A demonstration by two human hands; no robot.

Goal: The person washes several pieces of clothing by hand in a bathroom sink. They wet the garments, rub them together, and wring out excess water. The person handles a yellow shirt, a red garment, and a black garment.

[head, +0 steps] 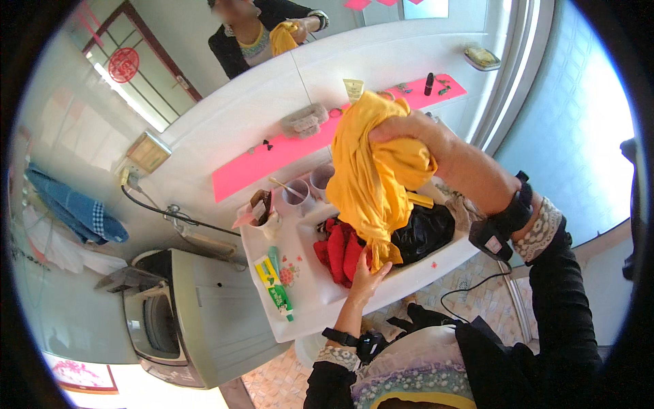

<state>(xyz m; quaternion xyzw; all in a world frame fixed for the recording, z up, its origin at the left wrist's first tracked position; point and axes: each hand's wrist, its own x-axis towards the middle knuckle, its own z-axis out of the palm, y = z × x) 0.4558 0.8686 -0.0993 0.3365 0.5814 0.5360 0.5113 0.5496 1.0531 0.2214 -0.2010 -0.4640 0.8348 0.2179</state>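
A bunched yellow cloth garment (360,168) hangs over the white washbasin (317,312). High up, my right hand (403,134) is closed around its upper part. My left hand (367,276) grips the twisted lower end, close to the basin's front rim. Beneath the cloth, red fabric (341,253) lies in the bowl, with black fabric (424,232) to its right. The yellow cloth covers part of both, and the bowl's bottom is hidden.
Toothpaste tubes (276,286) and cups (296,197) stand or lie on the basin's left and back ledge. Behind is a pink shelf (265,166) with small items, below a mirror (337,20). A washing machine (204,312) with its lid raised is at left; a cable (460,291) hangs at right.
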